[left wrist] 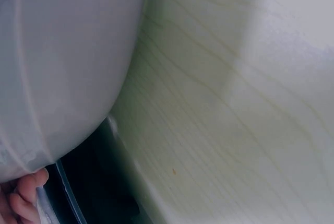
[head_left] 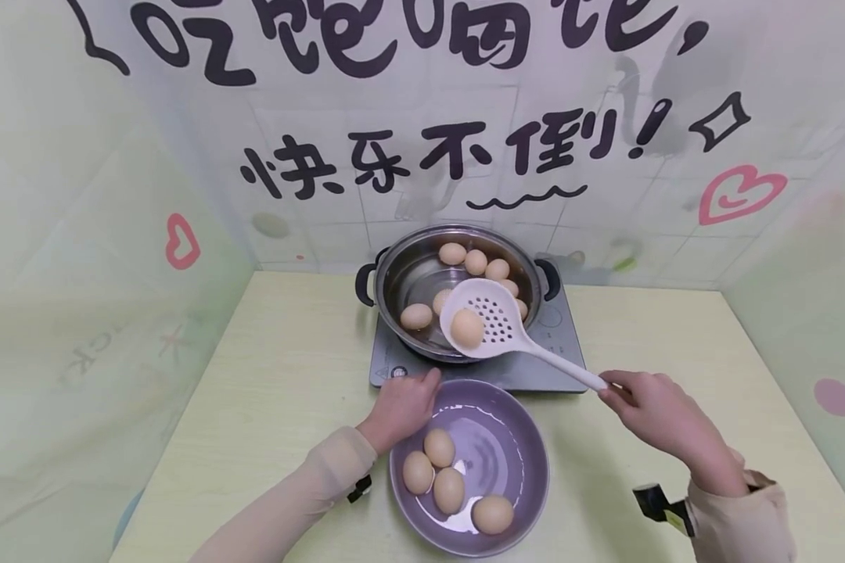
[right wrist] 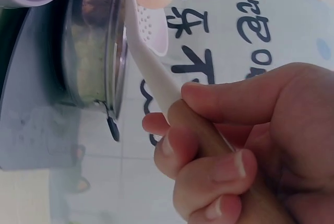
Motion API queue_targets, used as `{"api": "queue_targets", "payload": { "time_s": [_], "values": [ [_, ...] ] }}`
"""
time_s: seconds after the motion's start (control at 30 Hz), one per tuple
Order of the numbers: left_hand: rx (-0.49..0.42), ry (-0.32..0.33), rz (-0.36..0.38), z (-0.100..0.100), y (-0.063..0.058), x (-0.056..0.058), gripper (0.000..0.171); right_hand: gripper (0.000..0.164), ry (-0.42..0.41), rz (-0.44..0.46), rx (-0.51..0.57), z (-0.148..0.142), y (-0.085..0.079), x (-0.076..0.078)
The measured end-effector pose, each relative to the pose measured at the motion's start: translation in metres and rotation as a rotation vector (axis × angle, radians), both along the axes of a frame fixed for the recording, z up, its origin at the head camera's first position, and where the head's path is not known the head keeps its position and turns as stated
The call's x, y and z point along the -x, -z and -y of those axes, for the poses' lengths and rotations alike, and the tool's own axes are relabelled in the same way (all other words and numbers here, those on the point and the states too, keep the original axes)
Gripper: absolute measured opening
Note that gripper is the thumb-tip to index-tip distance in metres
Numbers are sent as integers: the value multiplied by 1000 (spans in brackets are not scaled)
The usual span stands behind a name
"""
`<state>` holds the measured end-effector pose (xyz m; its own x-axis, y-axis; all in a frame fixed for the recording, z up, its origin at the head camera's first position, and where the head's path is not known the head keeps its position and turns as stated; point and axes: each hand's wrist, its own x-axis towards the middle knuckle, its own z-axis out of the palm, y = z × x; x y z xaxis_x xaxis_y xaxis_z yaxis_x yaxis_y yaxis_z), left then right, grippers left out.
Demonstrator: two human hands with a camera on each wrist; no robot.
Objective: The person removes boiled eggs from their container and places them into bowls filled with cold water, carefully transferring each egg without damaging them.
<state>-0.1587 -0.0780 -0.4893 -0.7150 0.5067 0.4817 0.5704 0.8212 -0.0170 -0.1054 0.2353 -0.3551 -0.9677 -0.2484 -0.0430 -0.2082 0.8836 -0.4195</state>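
Observation:
My right hand (head_left: 665,418) grips the handle of a white skimmer (head_left: 559,362); the right wrist view shows fingers and thumb curled round its brown grip (right wrist: 195,125). One egg (head_left: 468,328) rests in the perforated head, held above the near side of a steel pot (head_left: 393,270). Several eggs (head_left: 452,254) sit inside that pot. Nearer to me stands a purple bowl (head_left: 496,446) with several eggs (head_left: 449,491) in it. At its upper left rim, my left hand (head_left: 403,407) holds the bowl, with curled fingers (left wrist: 26,195) at its edge in the left wrist view.
Beneath the pot lies a grey induction cooker (head_left: 556,375), and black handles (head_left: 366,284) stick out from the pot's sides. The pale wooden table (head_left: 289,375) is bordered by a printed wall covering (head_left: 310,234) at the back and sides.

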Motion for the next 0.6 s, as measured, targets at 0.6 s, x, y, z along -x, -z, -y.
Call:
{"api": "queue_targets", "payload": {
  "time_s": [0.6],
  "values": [
    [-7,-2,-2,0,4,2,16,10,99,27,-17,-30,12,-75]
  ]
}}
